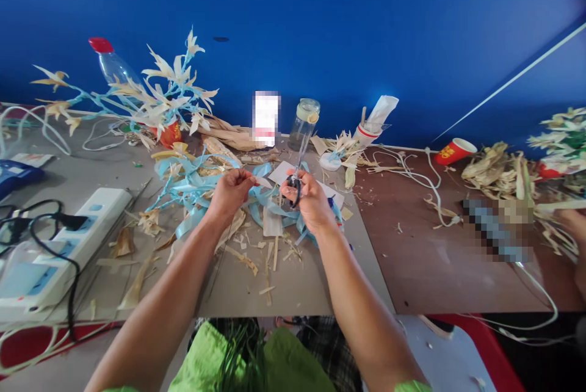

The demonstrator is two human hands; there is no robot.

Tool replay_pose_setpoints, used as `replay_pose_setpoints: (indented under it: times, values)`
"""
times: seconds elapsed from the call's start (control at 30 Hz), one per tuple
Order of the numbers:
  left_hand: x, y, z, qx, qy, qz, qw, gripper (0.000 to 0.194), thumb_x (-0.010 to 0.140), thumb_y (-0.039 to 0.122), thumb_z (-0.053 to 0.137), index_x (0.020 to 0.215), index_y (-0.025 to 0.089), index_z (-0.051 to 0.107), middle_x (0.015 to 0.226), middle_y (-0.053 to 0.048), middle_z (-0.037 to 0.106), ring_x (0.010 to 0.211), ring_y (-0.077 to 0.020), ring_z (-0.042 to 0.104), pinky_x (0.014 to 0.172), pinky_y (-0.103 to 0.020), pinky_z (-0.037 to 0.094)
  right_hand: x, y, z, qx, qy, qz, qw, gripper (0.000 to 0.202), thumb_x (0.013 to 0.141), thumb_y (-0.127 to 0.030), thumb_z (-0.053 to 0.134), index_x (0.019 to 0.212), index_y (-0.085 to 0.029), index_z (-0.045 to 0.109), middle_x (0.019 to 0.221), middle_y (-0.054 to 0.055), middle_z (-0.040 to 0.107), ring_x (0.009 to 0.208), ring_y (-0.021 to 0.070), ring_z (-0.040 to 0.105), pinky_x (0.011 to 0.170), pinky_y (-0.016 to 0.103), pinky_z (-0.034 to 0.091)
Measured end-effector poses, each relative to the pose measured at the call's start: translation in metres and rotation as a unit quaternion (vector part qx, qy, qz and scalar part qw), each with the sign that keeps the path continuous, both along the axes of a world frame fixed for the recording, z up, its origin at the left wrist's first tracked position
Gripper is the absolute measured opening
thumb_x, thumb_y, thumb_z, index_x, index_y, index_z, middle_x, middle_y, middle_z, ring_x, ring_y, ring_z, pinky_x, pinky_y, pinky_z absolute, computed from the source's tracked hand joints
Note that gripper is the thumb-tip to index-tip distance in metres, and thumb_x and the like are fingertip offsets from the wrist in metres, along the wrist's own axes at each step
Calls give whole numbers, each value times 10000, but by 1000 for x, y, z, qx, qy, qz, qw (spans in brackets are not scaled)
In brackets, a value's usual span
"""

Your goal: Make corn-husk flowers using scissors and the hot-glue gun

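Observation:
Near the middle of the grey table, my left hand pinches a small pale piece of husk between thumb and fingers. Just to its right, my right hand is wrapped round the black handles of scissors, whose blades point up and away toward the bottle. Light blue ribbon lies in loops under and beside both hands. Husk scraps are scattered on the table in front of them.
Husk flowers on blue stems stand at the back left. A clear bottle stands behind my hands. A power strip with cables lies left. On the brown table lie a red cup and husks; another person's hand shows far right.

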State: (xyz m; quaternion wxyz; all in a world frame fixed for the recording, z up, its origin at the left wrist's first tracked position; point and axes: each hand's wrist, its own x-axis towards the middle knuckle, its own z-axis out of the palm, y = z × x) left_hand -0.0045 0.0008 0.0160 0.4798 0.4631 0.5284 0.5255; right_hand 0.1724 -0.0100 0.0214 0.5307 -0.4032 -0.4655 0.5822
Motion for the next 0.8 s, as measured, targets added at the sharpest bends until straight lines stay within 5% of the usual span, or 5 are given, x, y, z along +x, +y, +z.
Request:
replay_pose_setpoints:
  times: [0.4,0.8]
  values:
    - [17,-11,3,-56,-178,-58,981,246,653,297,728,717,152,541,652,12,608,399,-12,331,407,-179,247,-18,-3,-5,10,-3,-83,997,463,566,-251,724,975,-203,510,691,-47,594,594,102,541,554,234,431]
    - [19,-12,6,-74,-231,-72,968,264,641,294,748,704,144,540,636,16,616,366,11,284,383,-158,254,-19,-4,-4,8,1,-61,998,495,569,-249,717,1005,-214,484,778,-32,596,627,95,536,540,215,423]
